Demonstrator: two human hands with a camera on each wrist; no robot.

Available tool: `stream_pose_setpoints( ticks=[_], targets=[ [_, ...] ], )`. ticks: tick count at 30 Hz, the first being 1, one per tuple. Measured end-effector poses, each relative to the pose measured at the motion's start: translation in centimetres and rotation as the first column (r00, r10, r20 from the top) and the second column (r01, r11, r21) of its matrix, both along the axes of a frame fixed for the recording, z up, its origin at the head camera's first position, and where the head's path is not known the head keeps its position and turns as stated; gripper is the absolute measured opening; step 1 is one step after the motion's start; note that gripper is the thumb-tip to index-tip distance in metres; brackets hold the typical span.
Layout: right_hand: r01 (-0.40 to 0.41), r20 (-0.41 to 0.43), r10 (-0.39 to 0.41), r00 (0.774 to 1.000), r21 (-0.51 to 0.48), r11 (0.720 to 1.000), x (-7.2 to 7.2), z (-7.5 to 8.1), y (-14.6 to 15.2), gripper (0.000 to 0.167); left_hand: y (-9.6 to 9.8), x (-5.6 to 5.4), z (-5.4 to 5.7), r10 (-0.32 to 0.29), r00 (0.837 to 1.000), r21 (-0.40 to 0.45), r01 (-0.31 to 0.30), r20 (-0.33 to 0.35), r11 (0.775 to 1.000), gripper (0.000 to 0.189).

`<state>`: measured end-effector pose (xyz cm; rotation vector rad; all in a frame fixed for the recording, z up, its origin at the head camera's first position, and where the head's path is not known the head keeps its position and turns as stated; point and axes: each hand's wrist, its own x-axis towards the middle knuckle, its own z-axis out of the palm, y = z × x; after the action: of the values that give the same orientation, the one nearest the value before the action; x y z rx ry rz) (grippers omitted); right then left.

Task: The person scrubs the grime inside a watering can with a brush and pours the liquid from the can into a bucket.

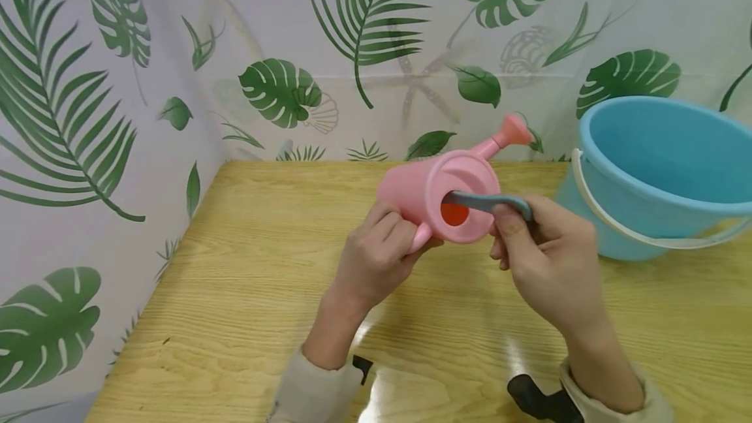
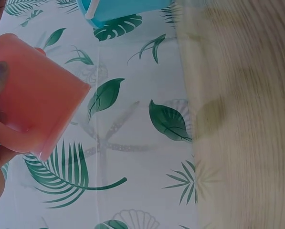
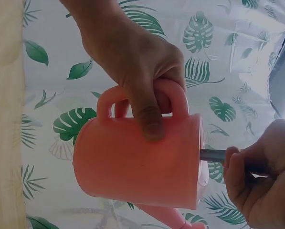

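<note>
A pink watering can (image 1: 405, 183) is held up off the table, tilted with its opening towards me and its spout pointing to the upper right. My left hand (image 1: 378, 247) grips its handle (image 3: 178, 98), thumb lying along the can's wall. In my right hand (image 1: 555, 260) is a slim grey-blue tool handle (image 1: 484, 201) with a curved end, pinched between thumb and fingers. The tool's other end reaches into the opening, where its shape is hidden. An orange-red patch (image 1: 455, 214) shows inside the can; what it is I cannot tell.
To the right stands a light blue bucket (image 1: 623, 214) with a white carrying handle (image 1: 617, 222). Below is a wood-grain table (image 1: 235, 318). A leaf-printed white sheet (image 1: 194, 96) hangs at the back and left.
</note>
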<state>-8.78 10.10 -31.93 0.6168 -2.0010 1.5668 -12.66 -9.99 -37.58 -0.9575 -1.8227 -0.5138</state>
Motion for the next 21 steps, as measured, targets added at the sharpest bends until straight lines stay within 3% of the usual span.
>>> stream_pose_setpoints(
  ticks=[2,4,6,8,9,12,14,16,18,21],
  targets=[
    [0.099,-0.154,-0.072,0.985,0.181,0.979,-0.08,-0.24,-0.24,0.012,-0.08,-0.05,-0.06,0.003,1.0,0.001,-0.003,0.001,1.0,0.039],
    [0.196,-0.275,-0.105,0.956,0.325,0.925,-0.11,-0.38,-0.45,0.018,-0.12,-0.11,-0.08,0.008,1.0,-0.004,-0.008,-0.007,1.0,0.037],
    [0.247,-0.339,-0.102,0.935,0.417,0.875,-0.03,-0.46,-0.64,0.022,-0.11,-0.18,-0.14,0.015,1.0,-0.011,-0.015,-0.023,1.0,0.036],
    [0.223,-0.334,-0.065,0.94,0.463,0.858,0.12,-0.45,-0.76,0.022,-0.07,-0.22,-0.17,0.023,0.999,-0.019,-0.024,-0.039,1.0,0.036],
    [0.187,-0.308,-0.042,0.951,0.46,0.868,0.2,-0.44,-0.8,0.02,-0.03,-0.23,-0.19,0.029,0.998,-0.026,-0.03,-0.048,0.999,0.036],
    [0.019,-0.105,0.014,0.994,0.312,0.95,0.37,-0.24,-0.81,0.015,0.12,-0.19,-0.22,0.033,0.998,-0.039,-0.036,-0.056,0.999,0.036],
    [-0.056,0.045,0.051,0.998,0.118,0.991,0.35,0.01,-0.65,0.018,0.18,-0.13,-0.21,0.029,0.998,-0.039,-0.031,-0.052,0.999,0.036],
    [-0.063,0.134,0.07,0.989,-0.054,0.997,0.28,0.2,-0.44,0.02,0.19,-0.09,-0.22,0.022,0.999,-0.027,-0.023,-0.042,0.999,0.036],
    [-0.037,0.143,0.052,0.988,-0.106,0.994,0.23,0.27,-0.25,0.019,0.15,-0.06,-0.17,0.021,0.999,-0.015,-0.022,-0.036,1.0,0.036],
    [0.005,0.041,-0.004,0.999,-0.026,1.0,0.22,0.05,-0.29,0.016,0.08,-0.07,-0.13,0.022,0.999,-0.003,-0.022,-0.026,1.0,0.037]
  ],
)
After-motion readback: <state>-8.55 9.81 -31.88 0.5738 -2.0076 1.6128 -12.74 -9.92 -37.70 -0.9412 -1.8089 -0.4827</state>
